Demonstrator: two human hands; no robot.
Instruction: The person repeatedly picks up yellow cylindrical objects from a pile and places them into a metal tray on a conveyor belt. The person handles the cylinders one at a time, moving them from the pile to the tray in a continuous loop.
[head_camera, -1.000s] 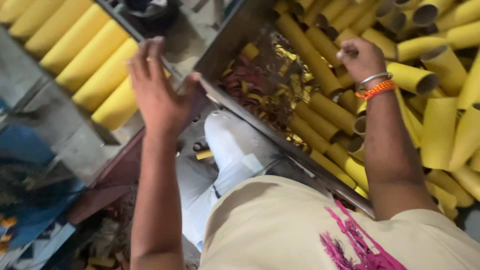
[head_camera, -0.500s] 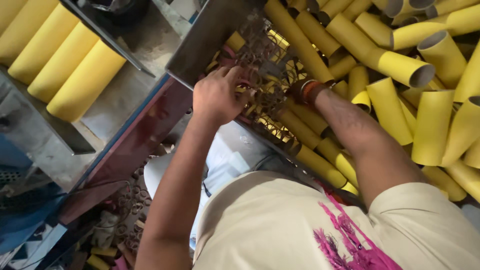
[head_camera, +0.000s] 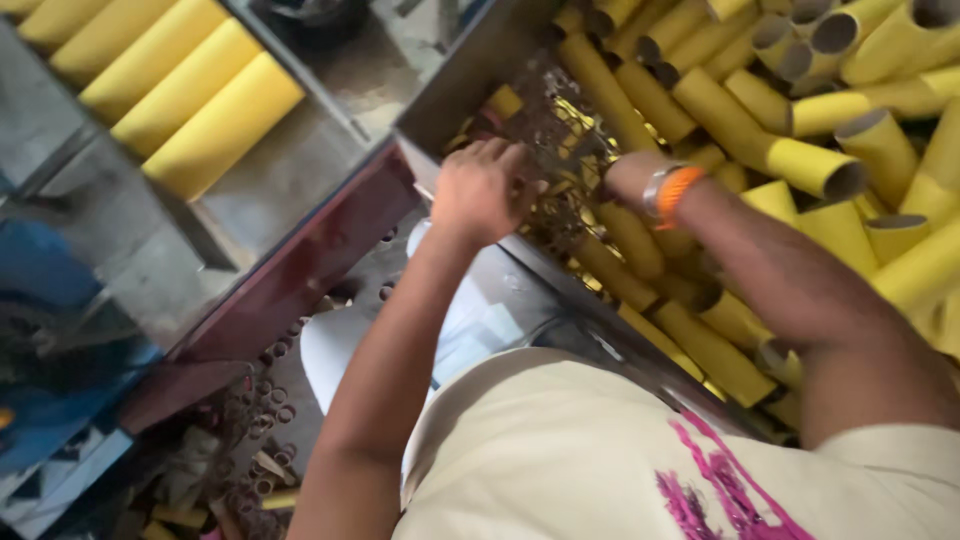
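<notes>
Both hands were buried in the tangle of scrap (head_camera: 560, 150) at the bin's corner: left hand (head_camera: 480, 190) curled shut on a clump, right hand (head_camera: 625, 180) hidden, its grip unreadable. Yellow tubes (head_camera: 760, 150) lay heaped around. Gathering seemed underway; lifting clear would need a firm pull.

Single head-worn view, tilted steeply down over a cream shirt (head_camera: 560, 450) at the lower edge, close on both hands. Left hand (head_camera: 480, 190) and right hand (head_camera: 625, 175) near mid-frame, arms reaching away from the lens. Beyond and right of the hands, a bin of yellow tubes (head_camera: 820, 160); left of the hands, a metal rack (head_camera: 290, 170); below them, littered floor (head_camera: 250, 440). Frame slightly blurred.
</notes>
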